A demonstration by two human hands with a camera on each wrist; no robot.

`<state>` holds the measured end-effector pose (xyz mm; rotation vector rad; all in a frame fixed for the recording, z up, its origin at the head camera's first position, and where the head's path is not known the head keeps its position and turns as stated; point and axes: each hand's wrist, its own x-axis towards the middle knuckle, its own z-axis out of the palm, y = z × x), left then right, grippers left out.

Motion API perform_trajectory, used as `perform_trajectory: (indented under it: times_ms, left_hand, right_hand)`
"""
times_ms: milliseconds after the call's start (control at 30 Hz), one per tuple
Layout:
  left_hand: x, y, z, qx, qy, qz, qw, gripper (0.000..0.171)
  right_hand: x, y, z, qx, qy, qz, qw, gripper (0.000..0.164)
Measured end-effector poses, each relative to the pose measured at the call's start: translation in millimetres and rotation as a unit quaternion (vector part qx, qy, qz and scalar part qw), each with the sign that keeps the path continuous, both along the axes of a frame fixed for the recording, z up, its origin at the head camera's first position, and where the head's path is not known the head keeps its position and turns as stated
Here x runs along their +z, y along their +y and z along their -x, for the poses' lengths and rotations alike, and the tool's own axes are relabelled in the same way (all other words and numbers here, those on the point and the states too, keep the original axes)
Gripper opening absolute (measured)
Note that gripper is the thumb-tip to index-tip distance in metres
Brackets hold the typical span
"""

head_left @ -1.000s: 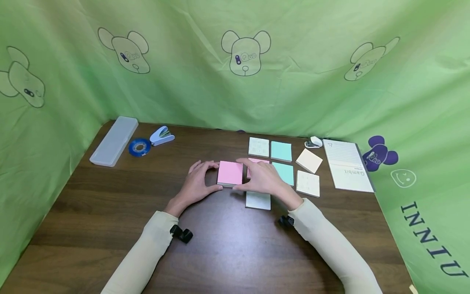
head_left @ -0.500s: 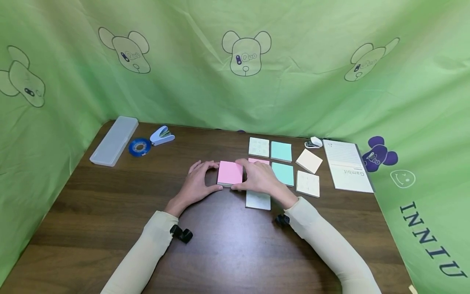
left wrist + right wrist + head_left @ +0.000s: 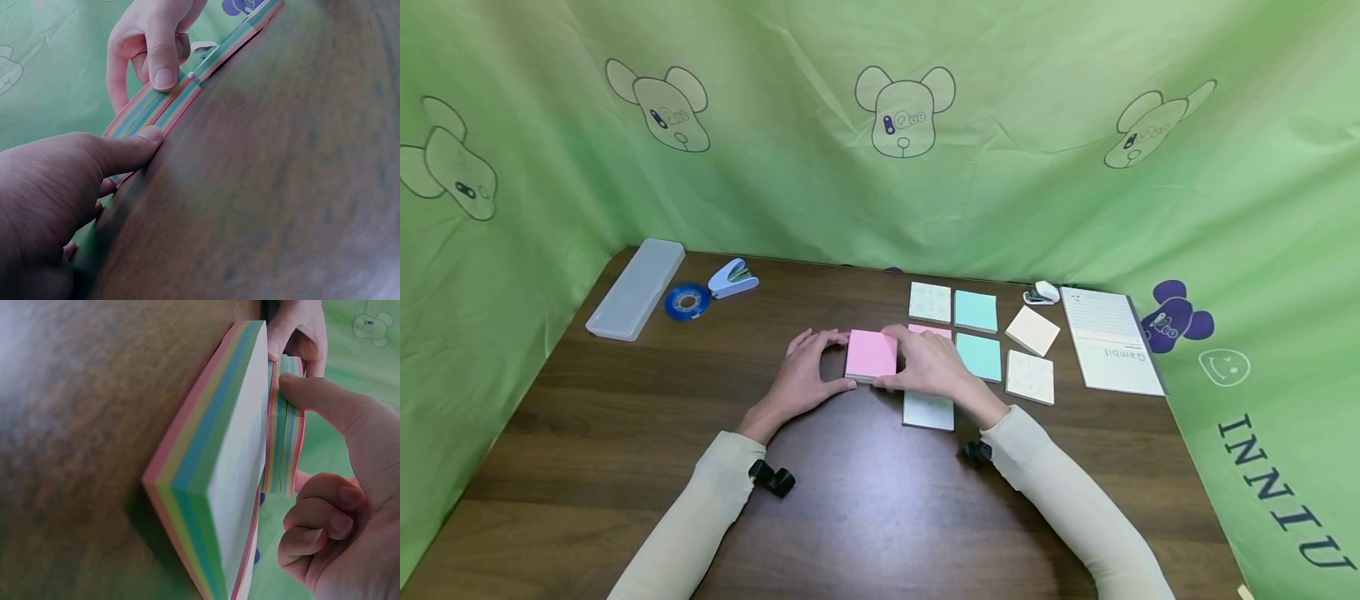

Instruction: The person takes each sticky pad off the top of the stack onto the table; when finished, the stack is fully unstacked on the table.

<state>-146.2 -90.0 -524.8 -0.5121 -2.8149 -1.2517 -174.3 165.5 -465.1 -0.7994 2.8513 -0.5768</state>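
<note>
Two sticky note pads lie stacked near the middle of the table, the top one pink (image 3: pixel 871 354); their edges show bands of several colours. My left hand (image 3: pixel 800 375) holds the stack's left side, thumb at the near edge and fingers toward the far corner. On the opposite side my right hand (image 3: pixel 932 362) pinches the stack between thumb and index finger. In the left wrist view the left thumb (image 3: pixel 147 137) presses the lower layers. The right wrist view shows the right thumb (image 3: pixel 294 384) on the layered edge, other fingers curled.
Beside the right hand lie a white-topped pad (image 3: pixel 928 411), a partly hidden pink pad (image 3: pixel 931 331), turquoise pads (image 3: pixel 977 357) and cream pads (image 3: pixel 1032 330). A notepad (image 3: pixel 1108 342) and white stapler (image 3: pixel 1042 292) lie right; a pencil case (image 3: pixel 636 289), blue tape (image 3: pixel 687 302) and blue stapler (image 3: pixel 732 279) left.
My right hand has shifted slightly left against the stack's right side, then stays there. The left hand and the stack look unmoved.
</note>
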Motion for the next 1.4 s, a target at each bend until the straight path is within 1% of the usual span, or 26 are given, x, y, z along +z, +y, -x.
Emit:
perform_trajectory:
  times_ms: [233,467,800,1067,1267,1400]
  left_hand:
    - [1.2,2,-0.3,-0.003,0.003,-0.003,1.0000,0.070]
    - [0.5,2,-0.2,-0.002,0.001,-0.005,1.0000,0.071]
    - [2.0,1,-1.2,-0.002,-0.003,-0.008,1.0000,0.071]
    - [4.1,1,-2.4,-0.003,-0.002,-0.010,0.9999,0.071]
    - [3.5,0,-3.5,-0.007,0.007,-0.012,0.9999,0.077]
    - [3.0,0,-3.4,-0.009,0.007,-0.013,0.9999,0.079]
  right_hand:
    - [-1.9,4,0.8,-0.005,0.010,0.013,1.000,0.082]
    - [-3.1,9,1.1,-0.005,0.008,0.034,0.999,0.083]
    - [-6.6,12,2.3,0.001,0.005,0.050,0.999,0.084]
    - [-4.4,13,1.3,-0.013,-0.002,0.057,0.998,0.086]
    - [-3.0,13,0.2,-0.007,0.005,0.056,0.998,0.086]
    - [-2.8,14,0.3,-0.006,0.007,0.054,0.998,0.086]
